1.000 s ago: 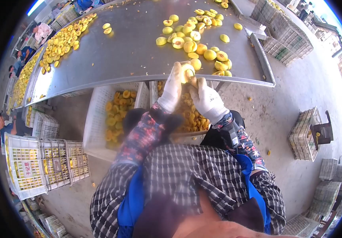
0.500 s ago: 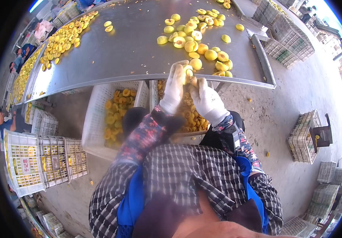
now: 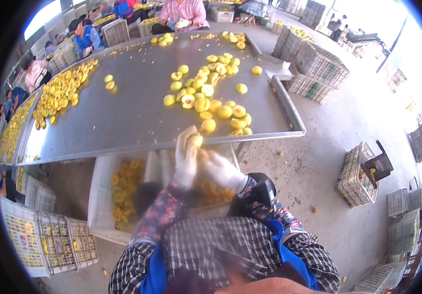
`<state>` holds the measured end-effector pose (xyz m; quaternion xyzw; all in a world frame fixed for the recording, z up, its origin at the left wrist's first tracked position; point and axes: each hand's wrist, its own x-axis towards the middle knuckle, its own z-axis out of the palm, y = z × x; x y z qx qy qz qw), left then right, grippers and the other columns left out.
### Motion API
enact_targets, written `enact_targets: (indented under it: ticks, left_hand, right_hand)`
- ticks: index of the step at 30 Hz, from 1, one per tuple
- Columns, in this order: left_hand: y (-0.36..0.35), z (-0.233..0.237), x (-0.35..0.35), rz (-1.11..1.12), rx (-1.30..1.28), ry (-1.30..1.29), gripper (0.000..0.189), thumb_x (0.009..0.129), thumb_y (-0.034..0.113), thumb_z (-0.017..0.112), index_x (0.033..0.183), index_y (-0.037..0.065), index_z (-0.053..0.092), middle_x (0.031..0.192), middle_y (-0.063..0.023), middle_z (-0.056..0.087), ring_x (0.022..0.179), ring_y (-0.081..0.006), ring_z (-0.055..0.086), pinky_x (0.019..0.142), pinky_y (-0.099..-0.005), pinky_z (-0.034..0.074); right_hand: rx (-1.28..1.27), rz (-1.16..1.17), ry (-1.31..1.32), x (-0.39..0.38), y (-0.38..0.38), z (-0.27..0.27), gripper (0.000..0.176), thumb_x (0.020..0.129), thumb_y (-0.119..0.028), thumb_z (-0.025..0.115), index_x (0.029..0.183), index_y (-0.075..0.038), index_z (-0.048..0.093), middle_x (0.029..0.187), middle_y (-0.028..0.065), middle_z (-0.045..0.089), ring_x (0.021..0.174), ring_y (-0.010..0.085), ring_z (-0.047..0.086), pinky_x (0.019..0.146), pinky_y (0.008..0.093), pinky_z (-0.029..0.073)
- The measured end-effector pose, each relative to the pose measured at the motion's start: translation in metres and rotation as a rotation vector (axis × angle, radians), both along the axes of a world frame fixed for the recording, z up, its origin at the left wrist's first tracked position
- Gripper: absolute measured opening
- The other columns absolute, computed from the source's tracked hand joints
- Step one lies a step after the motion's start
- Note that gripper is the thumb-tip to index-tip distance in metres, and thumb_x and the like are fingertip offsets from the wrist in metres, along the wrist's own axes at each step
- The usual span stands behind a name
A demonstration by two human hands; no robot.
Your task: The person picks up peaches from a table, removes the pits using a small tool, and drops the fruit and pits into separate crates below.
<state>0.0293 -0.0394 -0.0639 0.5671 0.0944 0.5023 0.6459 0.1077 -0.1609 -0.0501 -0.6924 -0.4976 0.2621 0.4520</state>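
My left hand, in a white glove, is closed around a yellow peach just off the near edge of the metal table. Close beside it, my gloved right hand is blurred, its fingers curled in toward the fruit around something brownish that I cannot make out. Past my fingertips lies a loose group of whole and halved peaches, some with their reddish pit hollows facing up. Below my hands, under the table edge, a crate of peach halves is partly hidden by my forearms.
The metal table has a raised rim, with a heap of peach halves on its left. A white crate of halves stands below. Stacked crates are at left, another crate at right. A person in pink sits at the far end.
My view has tilted up and shifted right, bringing the table's far end and more people into sight. Both hands stay together at the table edge; my right hand has become blurred.
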Motion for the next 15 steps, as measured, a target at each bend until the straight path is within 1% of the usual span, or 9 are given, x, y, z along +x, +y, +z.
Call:
enact_targets:
  ticks: [2,3,4,6,8,9,10,13,15]
  left_hand:
    - [0.004,-0.001,-0.006,-0.093,-0.157,0.043,0.032,0.101,0.026,0.049,0.107,-0.003,0.061,0.102,-0.0108,0.065,0.094,-0.0209,0.063,0.085,-0.0351,0.052]
    - [0.004,0.003,-0.008,-0.130,-0.280,0.041,0.033,0.100,0.028,0.051,0.095,-0.002,0.063,0.089,-0.0105,0.067,0.082,-0.0205,0.065,0.078,-0.0330,0.053]
    - [0.005,0.013,-0.015,-0.257,-0.331,0.101,0.036,0.100,0.031,0.051,0.092,-0.002,0.063,0.087,-0.0117,0.067,0.079,-0.0199,0.065,0.074,-0.0320,0.052]
    - [0.008,0.014,-0.017,-0.285,-0.337,0.241,0.039,0.099,0.034,0.052,0.086,-0.001,0.064,0.082,-0.0114,0.066,0.073,-0.0194,0.064,0.069,-0.0313,0.052]
    - [0.007,0.018,-0.018,-0.326,-0.345,0.272,0.034,0.099,0.028,0.052,0.089,-0.002,0.065,0.084,-0.0092,0.066,0.075,-0.0160,0.062,0.071,-0.0282,0.049]
    - [0.007,0.019,-0.018,-0.347,-0.349,0.286,0.032,0.099,0.024,0.052,0.090,-0.003,0.066,0.085,-0.0081,0.066,0.076,-0.0143,0.061,0.071,-0.0267,0.048]
    - [0.008,0.018,-0.017,-0.329,-0.337,0.270,0.032,0.099,0.024,0.052,0.090,-0.003,0.066,0.084,-0.0081,0.066,0.076,-0.0144,0.061,0.071,-0.0267,0.048]
    - [0.011,0.013,-0.014,-0.283,-0.289,0.256,0.032,0.098,0.024,0.052,0.089,-0.003,0.066,0.082,-0.0084,0.067,0.075,-0.0147,0.061,0.070,-0.0277,0.049]
    - [0.014,0.024,-0.018,-0.375,-0.289,0.349,0.037,0.097,0.031,0.054,0.084,-0.001,0.065,0.078,-0.0099,0.066,0.071,-0.0189,0.064,0.067,-0.0303,0.052]
  right_hand:
    - [0.018,0.048,0.119,-0.005,-0.004,0.006,0.040,0.098,-0.033,0.049,0.122,-0.001,0.047,0.105,0.0278,0.062,0.100,0.0439,0.060,0.083,0.0467,0.046]
    - [0.019,0.126,-0.030,0.004,-0.005,-0.011,0.042,0.098,-0.035,0.048,0.125,-0.002,0.046,0.105,0.0272,0.062,0.100,0.0436,0.060,0.084,0.0463,0.046]
    - [0.017,0.173,-0.103,0.011,-0.007,-0.020,0.042,0.098,-0.035,0.047,0.124,-0.002,0.046,0.104,0.0272,0.062,0.100,0.0434,0.060,0.084,0.0465,0.046]
    - [0.013,0.268,-0.243,0.022,-0.008,-0.034,0.042,0.099,-0.037,0.046,0.123,-0.002,0.047,0.103,0.0272,0.063,0.099,0.0431,0.060,0.083,0.0467,0.047]
    - [-0.026,0.284,-0.163,0.022,-0.011,-0.027,0.043,0.098,-0.038,0.045,0.123,-0.002,0.046,0.104,0.0279,0.062,0.101,0.0428,0.060,0.084,0.0477,0.046]
    - [-0.062,0.244,-0.123,0.019,-0.014,-0.021,0.043,0.098,-0.037,0.045,0.122,-0.002,0.046,0.104,0.0281,0.062,0.101,0.0428,0.060,0.084,0.0478,0.046]
    - [-0.098,0.204,-0.083,0.015,-0.016,-0.009,0.042,0.098,-0.037,0.046,0.121,-0.001,0.046,0.105,0.0283,0.062,0.102,0.0428,0.060,0.084,0.0480,0.046]
    - [-0.271,0.106,-0.198,-0.005,-0.020,0.008,0.043,0.098,-0.034,0.046,0.125,-0.001,0.045,0.102,0.0274,0.063,0.099,0.0430,0.061,0.082,0.0476,0.047]
    - [-0.171,0.084,-0.153,-0.016,-0.025,0.021,0.041,0.099,-0.033,0.046,0.123,0.000,0.046,0.100,0.0269,0.064,0.096,0.0448,0.061,0.080,0.0490,0.047]
